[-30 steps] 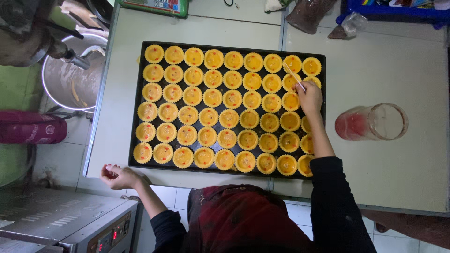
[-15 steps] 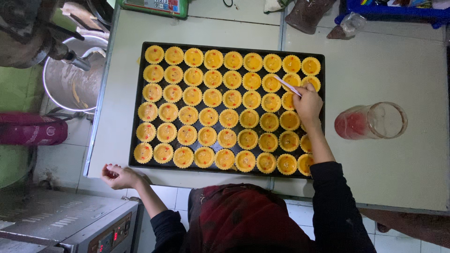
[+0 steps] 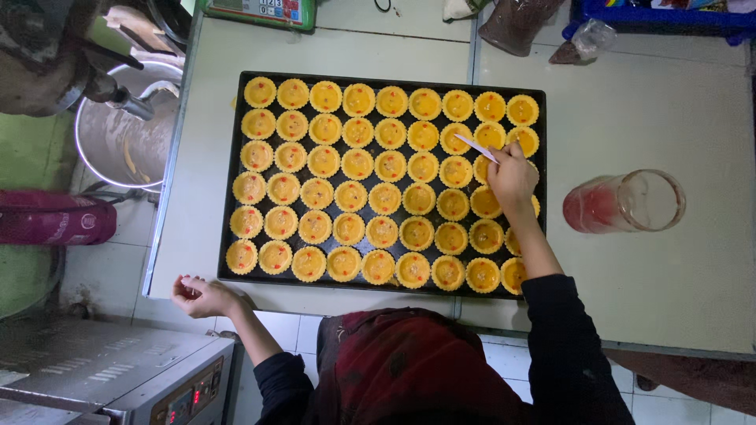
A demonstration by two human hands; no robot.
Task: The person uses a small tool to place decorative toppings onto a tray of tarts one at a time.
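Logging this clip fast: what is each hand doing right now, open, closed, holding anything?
Left hand: loosely curled, resting on the pale table edge, holding nothing visible.
Right hand: closed on a thin white stick above the yellow round tarts.

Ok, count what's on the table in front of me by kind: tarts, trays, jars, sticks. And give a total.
Tarts: 54, in 6 rows of 9, a couple partly under the right hand
Tray: 1
Jar: 1
Stick: 1, in the right hand
Total: 57
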